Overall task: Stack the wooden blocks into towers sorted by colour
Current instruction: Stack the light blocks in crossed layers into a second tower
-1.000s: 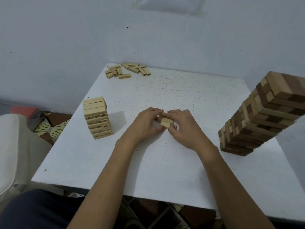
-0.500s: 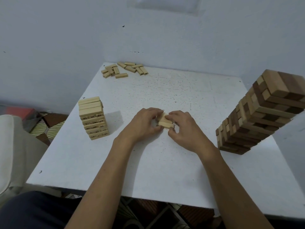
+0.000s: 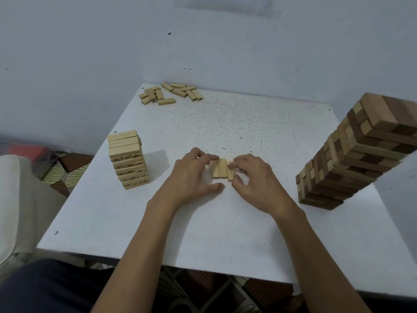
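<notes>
Pale wooden blocks [image 3: 222, 169]: likely light, rigid, slick. Left hand [image 3: 191, 175] and right hand [image 3: 255, 179] pinch them at nine and three o'clock.

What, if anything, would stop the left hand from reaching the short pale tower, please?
Probably nothing, so yes: only bare table lies between the left hand and the pale tower. That hand is, however, holding the blocks together with the right hand.

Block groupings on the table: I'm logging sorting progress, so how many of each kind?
Standing towers: 2, the light tower and the mixed light-and-dark tower
Heaps: 1, the loose heap
Rows: 1, the flat row between left hand and right hand
Total: 4
</notes>
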`<state>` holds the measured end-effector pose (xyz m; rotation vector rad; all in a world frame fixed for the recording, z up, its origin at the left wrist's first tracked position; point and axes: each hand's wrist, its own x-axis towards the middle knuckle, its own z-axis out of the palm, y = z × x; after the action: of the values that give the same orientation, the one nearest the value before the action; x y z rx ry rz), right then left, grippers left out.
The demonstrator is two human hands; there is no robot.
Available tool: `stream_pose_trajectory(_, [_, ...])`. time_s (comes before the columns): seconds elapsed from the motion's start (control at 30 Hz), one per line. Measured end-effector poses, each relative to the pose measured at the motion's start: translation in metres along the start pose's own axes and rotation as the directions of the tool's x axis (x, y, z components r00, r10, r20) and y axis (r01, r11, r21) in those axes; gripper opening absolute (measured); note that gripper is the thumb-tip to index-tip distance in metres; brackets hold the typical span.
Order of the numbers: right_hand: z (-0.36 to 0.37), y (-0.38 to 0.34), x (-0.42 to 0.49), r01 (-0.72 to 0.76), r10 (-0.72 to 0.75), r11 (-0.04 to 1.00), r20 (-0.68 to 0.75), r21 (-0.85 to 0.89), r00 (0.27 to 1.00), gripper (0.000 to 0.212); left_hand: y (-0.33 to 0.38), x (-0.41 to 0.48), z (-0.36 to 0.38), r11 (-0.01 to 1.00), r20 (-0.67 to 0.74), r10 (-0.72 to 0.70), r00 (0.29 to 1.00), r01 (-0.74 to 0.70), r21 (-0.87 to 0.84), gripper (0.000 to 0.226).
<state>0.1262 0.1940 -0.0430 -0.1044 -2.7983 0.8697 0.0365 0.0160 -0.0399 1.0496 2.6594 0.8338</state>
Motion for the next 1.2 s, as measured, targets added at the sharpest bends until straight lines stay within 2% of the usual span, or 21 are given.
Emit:
stream_pose_trajectory(0.17, [-0.004, 0.001, 0.003, -0.011, 0.010, 1.000, 0.120, 0.005, 0.993, 0.041, 0.000, 0.009, -0.006, 0.998, 0.061, 0.055, 0.997, -0.053, -0.043, 0.064])
stream_pose_trajectory(0.33, [-0.005, -0.002, 0.009, 0.017, -0.026, 0.998, 0.150, 0.061, 0.988, 0.033, 0.004, 0.013, -0.006, 0.995, 0.043, 0.067, 0.997, -0.063, -0.080, 0.054])
stream_pose_trajectory(0.6, [-0.018, -0.015, -0.004, 0.002, -0.030, 0.983, 0.152, 0.185, 0.988, 0.027, 0.010, -0.005, -0.017, 0.986, 0.049, 0.063, 0.997, -0.055, -0.155, 0.062])
stream_pose_trajectory(0.77, [-0.046, -0.040, -0.009, -0.008, -0.035, 0.973, 0.181, 0.232, 0.983, 0.034, 0.032, -0.032, -0.053, 0.991, -0.014, 0.123, 0.992, -0.124, -0.052, 0.059])
stream_pose_trajectory(0.9, [-0.060, -0.079, 0.006, 0.105, -0.157, 0.961, 0.191, 0.255, 0.969, 0.035, 0.033, -0.053, -0.093, 0.993, -0.102, 0.120, 0.988, -0.118, 0.025, 0.061])
stream_pose_trajectory(1.2, [-0.019, -0.148, 0.077, 0.263, -0.321, 0.932, 0.227, 0.251, 0.920, 0.035, -0.035, -0.076, -0.150, 0.999, -0.311, -0.045, 0.949, 0.042, -0.018, 0.060])
